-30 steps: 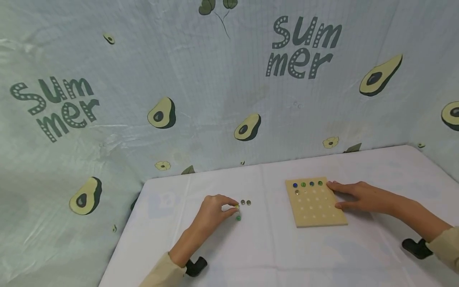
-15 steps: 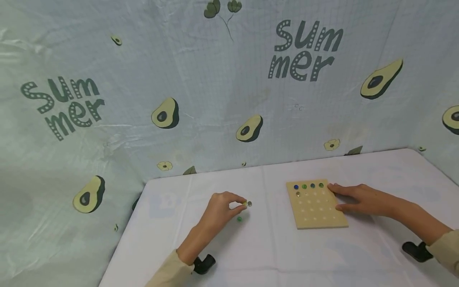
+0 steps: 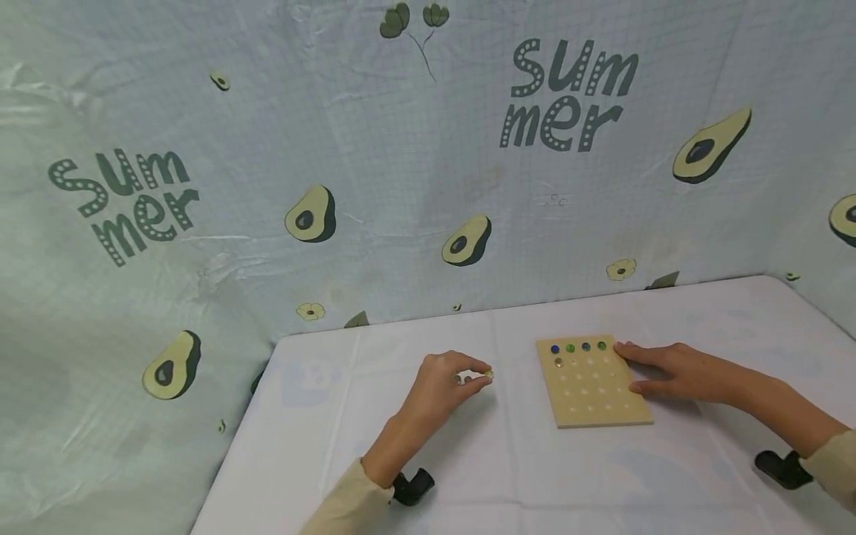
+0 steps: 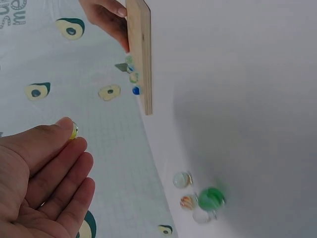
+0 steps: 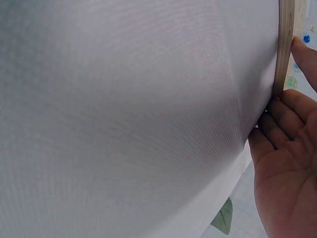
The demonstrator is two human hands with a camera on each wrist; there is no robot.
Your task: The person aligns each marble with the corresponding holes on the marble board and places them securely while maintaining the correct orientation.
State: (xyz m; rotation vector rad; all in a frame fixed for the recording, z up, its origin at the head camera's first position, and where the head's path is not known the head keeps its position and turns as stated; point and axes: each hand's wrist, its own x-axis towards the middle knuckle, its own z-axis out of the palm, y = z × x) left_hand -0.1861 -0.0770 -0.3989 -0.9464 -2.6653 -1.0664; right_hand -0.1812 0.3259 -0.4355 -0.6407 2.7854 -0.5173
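My left hand (image 3: 438,385) pinches a small yellowish glass marble (image 4: 75,130) between thumb and index finger, above the table left of the board. A flat square wooden board (image 3: 594,417) with rows of shallow hollows lies on the table. Several marbles fill its far row, with a blue marble (image 3: 555,349) at the left end. One clear marble (image 3: 559,362) sits at the left of the second row. Along the board's right edge, my right hand (image 3: 675,371) rests with index fingertip and thumb touching it, spread apart.
Loose marbles lie on the white tablecloth below the left hand: a green marble (image 4: 211,199), an orange-streaked marble (image 4: 186,202) and clear ones such as a clear marble (image 4: 182,179). The left hand hides the green one in the head view. An avocado-print curtain (image 3: 374,282) hangs behind the table.
My left hand has moved right with the yellowish marble, past the loose marbles towards the board. The right hand stays at the board's edge.
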